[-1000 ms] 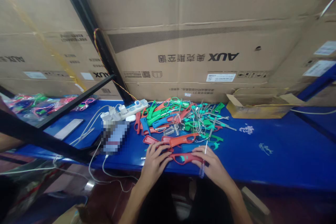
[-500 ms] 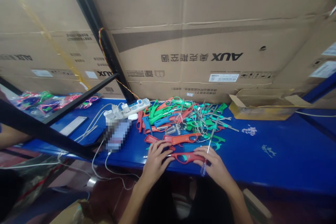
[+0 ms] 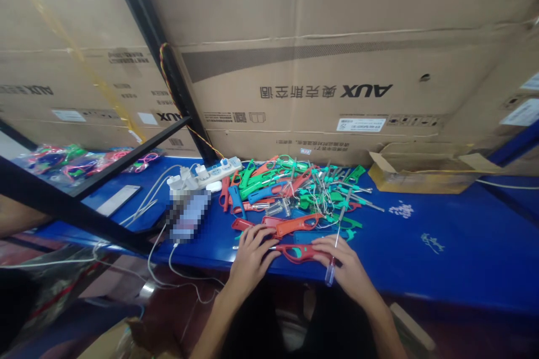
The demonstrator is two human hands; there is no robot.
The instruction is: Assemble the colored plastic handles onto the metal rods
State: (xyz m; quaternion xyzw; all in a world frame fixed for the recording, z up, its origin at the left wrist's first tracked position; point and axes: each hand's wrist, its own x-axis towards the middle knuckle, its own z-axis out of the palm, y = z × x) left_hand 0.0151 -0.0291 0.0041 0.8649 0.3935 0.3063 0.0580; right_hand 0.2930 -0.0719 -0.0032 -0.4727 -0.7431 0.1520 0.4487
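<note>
A red utility lighter with a green trigger lies level between my hands at the table's front edge. My left hand is closed around its metal nozzle end, most of which the fingers hide. The lighter's handle end is gripped by my right hand. That hand also keeps a screwdriver between its fingers, clear handle downward and thin shaft pointing up and away. Just beyond my hands lie an orange lighter shell and a blue one.
Behind is a heap of lighter parts, with shells, wires and metal tubes. An open carton stands at the right. To the left are a power strip, a phone with a cable, and a black metal post. Another person's arm shows far left.
Both hands keep their hold on the lighter. The screwdriver in my right hand has tilted slightly, its handle showing a little more to the right. The camera view has shifted very slightly.
</note>
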